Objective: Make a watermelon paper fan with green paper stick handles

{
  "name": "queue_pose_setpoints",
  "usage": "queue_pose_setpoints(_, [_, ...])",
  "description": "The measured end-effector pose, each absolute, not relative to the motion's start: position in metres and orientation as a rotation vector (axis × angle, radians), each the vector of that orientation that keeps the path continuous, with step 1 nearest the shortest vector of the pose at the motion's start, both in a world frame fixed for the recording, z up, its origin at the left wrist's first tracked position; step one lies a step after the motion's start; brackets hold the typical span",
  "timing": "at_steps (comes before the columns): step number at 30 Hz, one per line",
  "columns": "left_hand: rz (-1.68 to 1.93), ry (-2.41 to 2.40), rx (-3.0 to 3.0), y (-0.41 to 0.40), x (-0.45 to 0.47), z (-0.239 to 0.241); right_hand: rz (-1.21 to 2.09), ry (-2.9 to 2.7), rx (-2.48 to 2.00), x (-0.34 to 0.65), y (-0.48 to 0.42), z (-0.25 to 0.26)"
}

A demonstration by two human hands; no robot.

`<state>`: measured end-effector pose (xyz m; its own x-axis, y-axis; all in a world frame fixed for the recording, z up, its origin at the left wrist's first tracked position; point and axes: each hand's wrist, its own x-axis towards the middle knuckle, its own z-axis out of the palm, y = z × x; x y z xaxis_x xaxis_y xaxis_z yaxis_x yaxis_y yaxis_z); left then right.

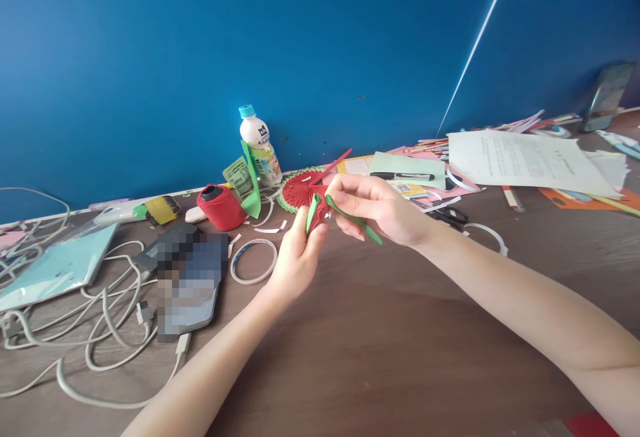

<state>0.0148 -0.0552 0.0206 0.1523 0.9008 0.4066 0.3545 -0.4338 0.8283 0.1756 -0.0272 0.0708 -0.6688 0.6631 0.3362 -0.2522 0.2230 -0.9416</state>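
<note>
My left hand (295,260) is closed on a small piece of crinkled red paper (317,218) with green along one side, held up above the table. Just to its right, my right hand (377,207) pinches a narrow green paper strip (371,232). One end of that strip is up against the red piece; the other hangs below my fingers. Whether the two are joined is hidden by my fingertips. Behind my hands lies a round pleated paper fan (297,190), red with a green and white rim, partly covered by them.
A white bottle (256,133) stands by the blue wall, beside a red roll (220,209). A tape ring (254,261), a phone (193,290) and tangled white cables (107,313) occupy the left. Rightward are a black marker (403,176), scissors (450,215) and a printed sheet (530,163).
</note>
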Motion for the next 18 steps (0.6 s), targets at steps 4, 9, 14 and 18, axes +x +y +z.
queue_pose_setpoints(4, [1.253,1.231,1.878,-0.0562,0.0153,0.0214,1.539,-1.750,-0.385,0.1756,-0.0279,0.0708])
queue_pose_setpoints(9, [1.205,1.265,1.886,-0.0565,0.0144,0.0212,1.560,-1.748,-0.406,0.1761,-0.0274,0.0695])
queue_pose_setpoints(14, [1.177,1.280,1.897,-0.0567,0.0136,0.0204,1.601,-1.728,-0.432,0.1754,-0.0259,0.0671])
queue_pose_setpoints(18, [1.133,1.264,1.928,-0.0564,0.0134,0.0207,1.664,-1.707,-0.450,0.1745,-0.0258,0.0673])
